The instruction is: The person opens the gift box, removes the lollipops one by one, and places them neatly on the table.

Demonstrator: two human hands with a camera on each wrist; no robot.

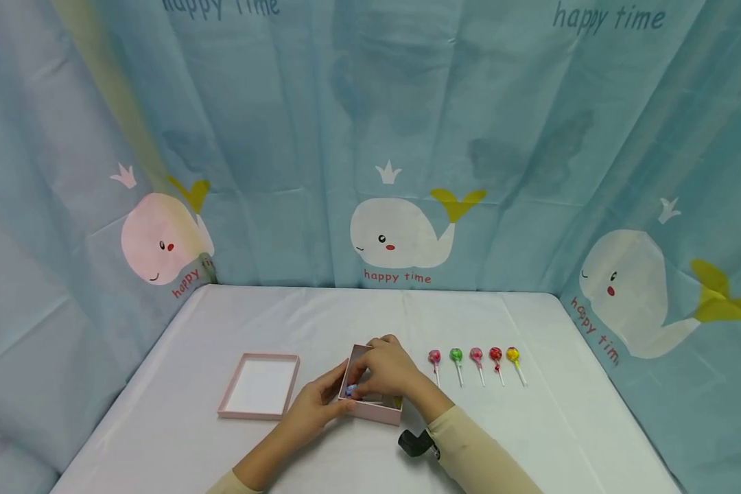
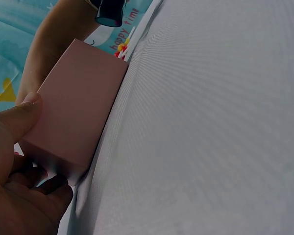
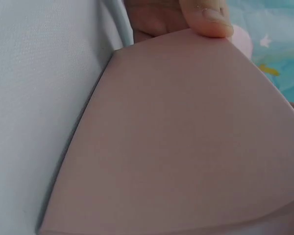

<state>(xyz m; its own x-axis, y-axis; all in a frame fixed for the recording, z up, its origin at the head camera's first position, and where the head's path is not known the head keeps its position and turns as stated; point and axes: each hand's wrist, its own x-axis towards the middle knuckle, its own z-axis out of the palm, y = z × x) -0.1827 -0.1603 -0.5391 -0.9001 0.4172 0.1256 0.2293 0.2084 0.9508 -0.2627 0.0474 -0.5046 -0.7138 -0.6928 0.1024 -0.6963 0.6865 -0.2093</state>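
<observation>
A pink open box [image 1: 377, 412] stands on the white table. My left hand [image 1: 311, 409] grips its near left corner, thumb on the front wall and fingers round the left side, as the left wrist view also shows. My right hand [image 1: 387, 369] reaches down into the box from above. Its fingertips pinch a blue-wrapped lollipop [image 1: 351, 390] near the left inner wall. A white stick lies along the near inside wall, and a bit of yellow [image 1: 398, 401] shows in the right corner. The right hand covers much of the inside.
The pink-rimmed box lid [image 1: 259, 386] lies left of the box, white inside up. A row of several lollipops [image 1: 476, 356], pink, green, red and yellow, lies to the right, sticks toward me. Whale-printed blue curtains [image 1: 401, 233] surround the table [image 1: 531, 439].
</observation>
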